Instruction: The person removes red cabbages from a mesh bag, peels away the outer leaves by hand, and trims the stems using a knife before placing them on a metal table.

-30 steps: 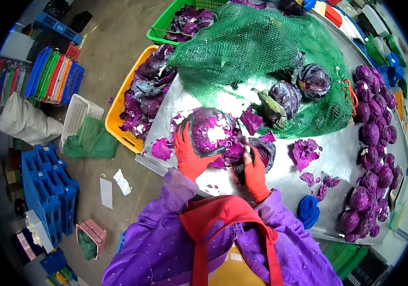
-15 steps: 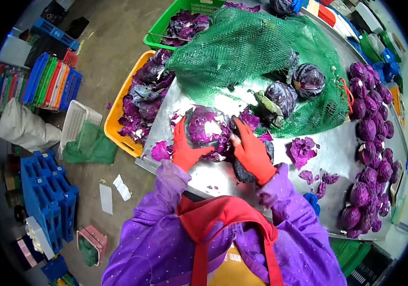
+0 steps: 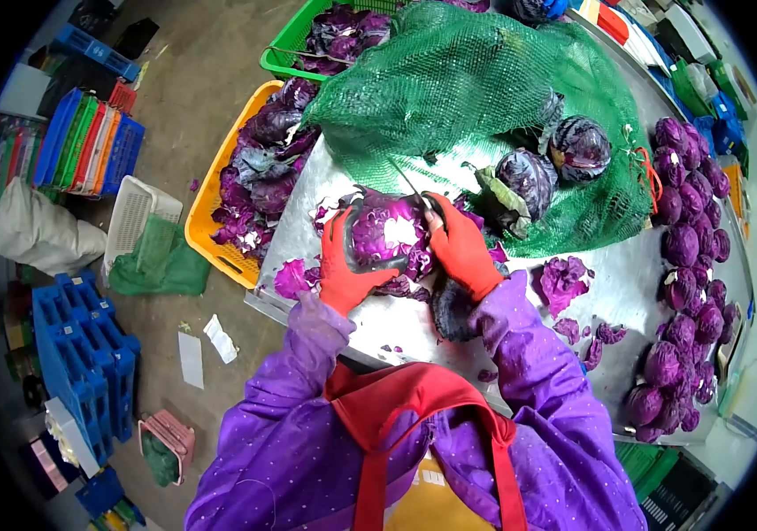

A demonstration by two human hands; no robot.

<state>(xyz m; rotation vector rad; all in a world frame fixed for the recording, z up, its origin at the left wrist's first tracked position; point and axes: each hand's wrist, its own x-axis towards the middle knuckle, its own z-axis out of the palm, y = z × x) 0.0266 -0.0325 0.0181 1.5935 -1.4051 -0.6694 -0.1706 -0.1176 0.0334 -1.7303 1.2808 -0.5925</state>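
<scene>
Currently the left hand (image 3: 343, 265), in a red glove, is clasped on the near-left side of a red cabbage (image 3: 389, 232). Its fingers (image 3: 369, 281) are spread fairly wide and curled under the lower edge of the head, with the thumb raised along the flank. The right hand (image 3: 461, 250), also red-gloved, is set against the right side of the same head. Its fingers (image 3: 440, 221) are closed narrowly into a fist around a knife (image 3: 407, 183), whose thin blade is seen projecting from the fingertips over the top of the cabbage; the handle is hidden by the glove. The cabbage is held between both sets of fingers and rests on the metal table (image 3: 520, 327), cut pale core facing up. Torn purple scraps are noted just below the left fingers, and a dark outer leaf (image 3: 451, 310) lies beneath the right wrist. A larger loose leaf (image 3: 564, 279) is recorded to the right of the right fingers, well apart. Beyond the fingertips a green net sack (image 3: 467, 80) is spread, with two untrimmed heads (image 3: 529, 177) lying on it. Left of the left fingers, off the table edge, a yellow crate (image 3: 206, 226) of leaf waste is observed. A row of trimmed cabbages (image 3: 697, 239) is logged far right.
</scene>
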